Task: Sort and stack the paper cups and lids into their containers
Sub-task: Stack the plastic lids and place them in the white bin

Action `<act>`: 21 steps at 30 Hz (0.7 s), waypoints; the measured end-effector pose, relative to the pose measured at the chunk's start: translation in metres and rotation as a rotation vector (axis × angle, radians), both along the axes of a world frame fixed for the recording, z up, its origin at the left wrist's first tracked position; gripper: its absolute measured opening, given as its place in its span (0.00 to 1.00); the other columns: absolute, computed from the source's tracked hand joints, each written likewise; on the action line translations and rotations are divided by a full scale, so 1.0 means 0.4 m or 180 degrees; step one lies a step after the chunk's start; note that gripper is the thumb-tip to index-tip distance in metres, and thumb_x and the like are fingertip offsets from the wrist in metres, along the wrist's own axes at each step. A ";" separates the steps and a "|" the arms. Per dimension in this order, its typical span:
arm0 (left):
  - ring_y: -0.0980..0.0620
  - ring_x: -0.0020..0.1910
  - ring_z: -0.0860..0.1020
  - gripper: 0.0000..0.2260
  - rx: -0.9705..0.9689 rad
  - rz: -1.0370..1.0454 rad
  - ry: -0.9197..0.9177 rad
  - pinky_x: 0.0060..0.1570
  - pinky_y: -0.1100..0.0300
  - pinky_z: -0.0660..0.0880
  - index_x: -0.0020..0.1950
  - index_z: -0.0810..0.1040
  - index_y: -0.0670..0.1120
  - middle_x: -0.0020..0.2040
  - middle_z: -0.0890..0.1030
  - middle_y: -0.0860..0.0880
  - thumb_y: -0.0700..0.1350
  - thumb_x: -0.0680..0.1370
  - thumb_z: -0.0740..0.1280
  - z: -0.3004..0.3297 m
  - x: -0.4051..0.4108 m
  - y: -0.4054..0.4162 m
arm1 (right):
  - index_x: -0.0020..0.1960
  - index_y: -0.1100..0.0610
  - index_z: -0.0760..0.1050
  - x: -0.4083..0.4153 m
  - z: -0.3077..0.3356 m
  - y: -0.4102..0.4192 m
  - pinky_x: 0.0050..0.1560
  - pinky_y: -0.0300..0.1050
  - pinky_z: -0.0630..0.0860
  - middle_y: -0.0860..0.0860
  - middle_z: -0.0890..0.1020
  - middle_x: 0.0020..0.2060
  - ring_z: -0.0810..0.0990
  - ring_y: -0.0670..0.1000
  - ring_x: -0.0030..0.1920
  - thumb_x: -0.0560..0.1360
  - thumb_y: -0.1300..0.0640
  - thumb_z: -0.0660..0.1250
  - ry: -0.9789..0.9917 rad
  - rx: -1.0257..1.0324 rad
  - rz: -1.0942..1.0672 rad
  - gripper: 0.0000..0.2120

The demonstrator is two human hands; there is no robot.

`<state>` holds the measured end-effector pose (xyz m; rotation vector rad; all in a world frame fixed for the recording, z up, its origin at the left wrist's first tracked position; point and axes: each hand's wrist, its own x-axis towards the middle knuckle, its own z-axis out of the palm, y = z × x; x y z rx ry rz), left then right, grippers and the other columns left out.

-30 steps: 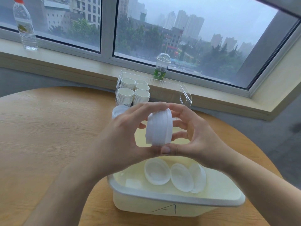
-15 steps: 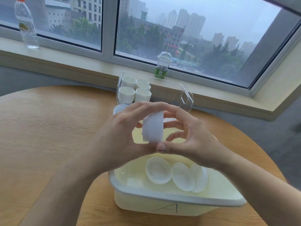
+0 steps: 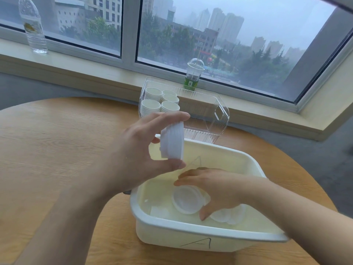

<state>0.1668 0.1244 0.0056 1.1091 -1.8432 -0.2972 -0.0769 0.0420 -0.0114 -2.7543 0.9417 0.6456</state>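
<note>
Left hand has its fingers wrapped around a stack of white lids, held on edge above the cream tub marked A. Right hand is down in the tub, fingers pinching a loose lid; more lids sit at its 4 o'clock. Stacked paper cups fill the clear bin at 12 o'clock on the wooden surface.

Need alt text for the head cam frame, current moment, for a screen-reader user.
A person's left hand holds a stack of white lids on edge above a cream tub marked A, while the right hand reaches into the tub onto a loose lid. Behind, a clear bin holds stacked paper cups on a round wooden table.
</note>
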 end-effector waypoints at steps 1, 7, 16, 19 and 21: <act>0.60 0.69 0.75 0.36 -0.0003 -0.0004 -0.0005 0.61 0.64 0.77 0.74 0.71 0.67 0.70 0.75 0.67 0.55 0.69 0.82 -0.001 0.000 -0.001 | 0.82 0.38 0.57 0.000 -0.003 -0.001 0.78 0.47 0.60 0.41 0.63 0.80 0.62 0.48 0.79 0.70 0.44 0.80 -0.0002 -0.0002 0.0011 0.48; 0.60 0.69 0.75 0.37 0.0004 -0.0004 -0.0024 0.61 0.62 0.77 0.75 0.71 0.68 0.70 0.74 0.67 0.56 0.69 0.81 -0.004 -0.001 -0.003 | 0.82 0.37 0.55 0.002 -0.009 0.001 0.76 0.47 0.62 0.42 0.66 0.78 0.65 0.48 0.76 0.72 0.43 0.79 -0.0096 -0.0043 0.0013 0.46; 0.58 0.69 0.75 0.37 -0.0025 0.0010 -0.0052 0.61 0.65 0.77 0.75 0.70 0.68 0.71 0.75 0.67 0.57 0.69 0.81 -0.002 0.001 -0.004 | 0.80 0.38 0.61 -0.007 0.037 0.017 0.61 0.26 0.60 0.36 0.71 0.69 0.67 0.28 0.61 0.73 0.42 0.78 -0.0763 -0.0037 -0.0157 0.42; 0.61 0.68 0.75 0.37 -0.0009 0.0034 -0.0040 0.60 0.67 0.76 0.75 0.71 0.68 0.70 0.74 0.67 0.57 0.69 0.81 -0.002 0.005 -0.001 | 0.80 0.38 0.59 -0.028 0.065 0.025 0.61 0.25 0.65 0.31 0.70 0.66 0.68 0.26 0.62 0.73 0.44 0.79 -0.1195 0.0040 -0.0377 0.43; 0.64 0.66 0.74 0.37 -0.0011 0.0056 -0.0029 0.60 0.71 0.73 0.75 0.71 0.67 0.69 0.74 0.68 0.56 0.69 0.81 -0.002 0.007 0.001 | 0.80 0.38 0.59 -0.051 0.081 0.026 0.63 0.33 0.72 0.32 0.72 0.68 0.72 0.35 0.67 0.72 0.47 0.80 -0.1606 0.0125 -0.0526 0.44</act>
